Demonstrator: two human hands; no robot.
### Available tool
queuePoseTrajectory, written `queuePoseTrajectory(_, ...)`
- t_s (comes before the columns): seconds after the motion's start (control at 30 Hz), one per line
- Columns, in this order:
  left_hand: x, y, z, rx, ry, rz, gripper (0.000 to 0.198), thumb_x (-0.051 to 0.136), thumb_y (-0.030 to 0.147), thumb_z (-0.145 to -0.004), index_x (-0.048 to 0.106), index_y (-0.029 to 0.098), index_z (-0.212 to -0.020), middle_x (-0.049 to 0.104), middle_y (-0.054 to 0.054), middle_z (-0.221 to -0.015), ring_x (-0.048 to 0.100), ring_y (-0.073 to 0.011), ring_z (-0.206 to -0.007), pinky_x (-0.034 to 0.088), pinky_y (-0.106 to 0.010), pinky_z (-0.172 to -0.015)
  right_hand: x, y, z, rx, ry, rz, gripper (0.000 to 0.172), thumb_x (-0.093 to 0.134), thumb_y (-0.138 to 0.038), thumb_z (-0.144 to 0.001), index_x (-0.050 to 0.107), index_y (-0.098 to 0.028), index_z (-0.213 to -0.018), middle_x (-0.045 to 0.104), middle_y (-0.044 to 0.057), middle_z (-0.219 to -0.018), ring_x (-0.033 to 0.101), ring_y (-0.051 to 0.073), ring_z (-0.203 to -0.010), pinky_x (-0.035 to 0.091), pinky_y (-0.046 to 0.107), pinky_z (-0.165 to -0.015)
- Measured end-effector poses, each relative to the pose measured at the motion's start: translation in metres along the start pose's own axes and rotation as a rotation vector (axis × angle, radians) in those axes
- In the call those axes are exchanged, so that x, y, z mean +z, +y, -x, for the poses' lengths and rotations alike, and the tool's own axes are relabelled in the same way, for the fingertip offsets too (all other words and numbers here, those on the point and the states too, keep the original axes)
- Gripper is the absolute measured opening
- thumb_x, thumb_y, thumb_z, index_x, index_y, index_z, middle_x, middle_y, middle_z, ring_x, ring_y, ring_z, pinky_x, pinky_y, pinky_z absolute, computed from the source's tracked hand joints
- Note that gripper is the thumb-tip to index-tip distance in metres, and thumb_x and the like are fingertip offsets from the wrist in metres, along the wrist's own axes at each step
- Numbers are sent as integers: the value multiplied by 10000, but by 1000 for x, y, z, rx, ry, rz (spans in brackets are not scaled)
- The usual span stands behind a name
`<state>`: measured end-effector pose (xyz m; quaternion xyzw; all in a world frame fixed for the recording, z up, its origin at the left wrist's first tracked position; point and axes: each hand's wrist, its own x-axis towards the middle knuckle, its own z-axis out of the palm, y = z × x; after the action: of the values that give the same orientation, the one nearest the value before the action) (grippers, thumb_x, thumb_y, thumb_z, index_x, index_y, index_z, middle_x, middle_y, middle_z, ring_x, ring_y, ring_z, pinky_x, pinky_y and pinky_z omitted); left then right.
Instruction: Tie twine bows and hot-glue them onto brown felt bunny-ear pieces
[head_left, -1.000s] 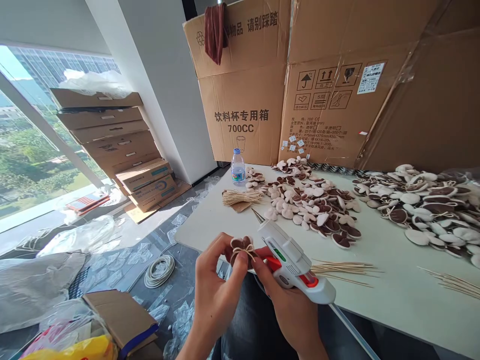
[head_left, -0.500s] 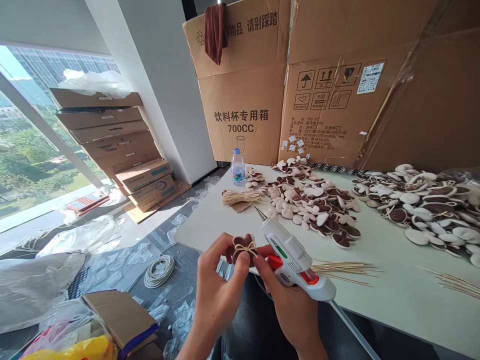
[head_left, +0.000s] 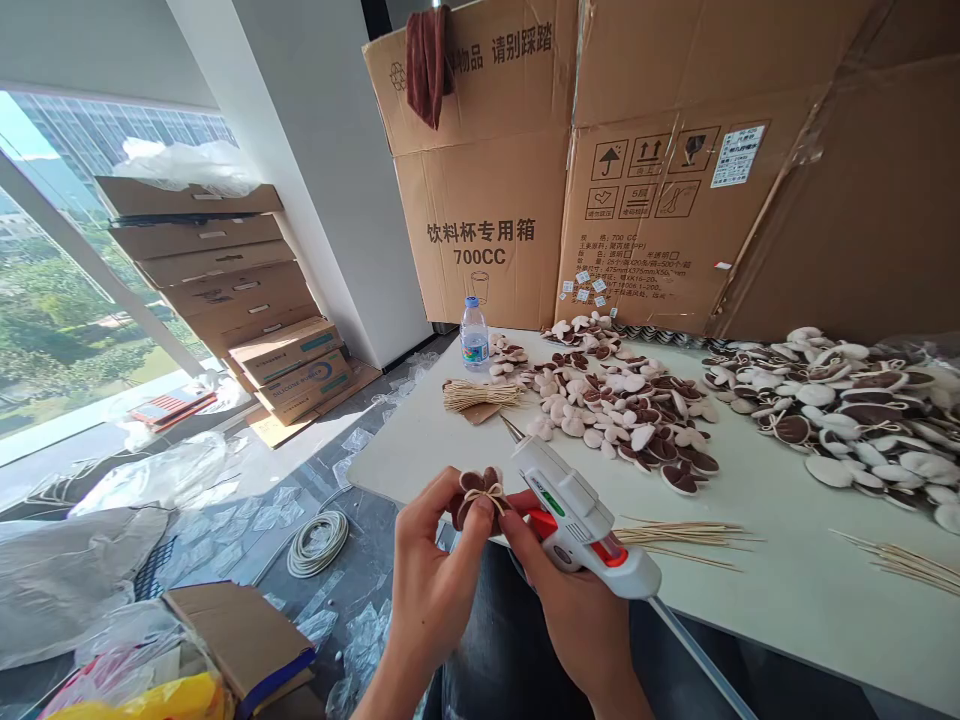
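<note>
My left hand pinches a small brown flower-shaped piece with a twine bow tied at its middle, held up in front of the table's near corner. My right hand grips a white glue gun with red trigger and green label, its nozzle pointing up and left; the forefinger and thumb also touch the flower piece. Both hands are closed.
The white table carries heaps of brown and white petal pieces, another heap at right, a twine bundle, a water bottle and thin wooden sticks. Large cardboard boxes stand behind. Cartons, plastic and a cable coil litter the floor at left.
The hands with the flower piece and the glue gun shifted slightly, up and right and then back left. The grip is unchanged.
</note>
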<state>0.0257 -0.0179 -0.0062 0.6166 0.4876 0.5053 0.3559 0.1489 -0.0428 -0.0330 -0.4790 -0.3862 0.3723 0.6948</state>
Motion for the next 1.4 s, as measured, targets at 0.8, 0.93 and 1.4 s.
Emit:
queuePoseTrajectory(0.8, 5, 0, 0, 0, 71, 75, 264, 652, 350, -989, 648, 201, -771, 610, -10, -732, 501, -171, -707, 458, -255, -634, 0, 4, 1, 22, -29, 5, 263, 888, -499, -883, 901, -242, -936, 791, 11, -696, 672, 158, -549, 586, 249, -556)
queuePoseTrajectory(0.93, 5, -1, 1, -13, 31, 73, 273, 634, 385, -1018, 676, 201, -821, 640, -17, -763, 547, -188, -746, 478, -275, -687, -2, 8, 1, 11, 25, 74, 302, 886, -527, -878, 900, -229, -923, 613, -36, -546, 506, 128, -466, 479, 245, -472)
queuePoseTrajectory(1.4, 5, -3, 4, 7, -23, 116, 310, 643, 445, -1065, 685, 202, -876, 640, -31, -846, 611, -205, -825, 523, -281, -742, -4, -5, -2, 4, -4, 56, 258, 883, -485, -874, 897, -228, -888, 688, -10, -589, 564, 138, -482, 533, 248, -497)
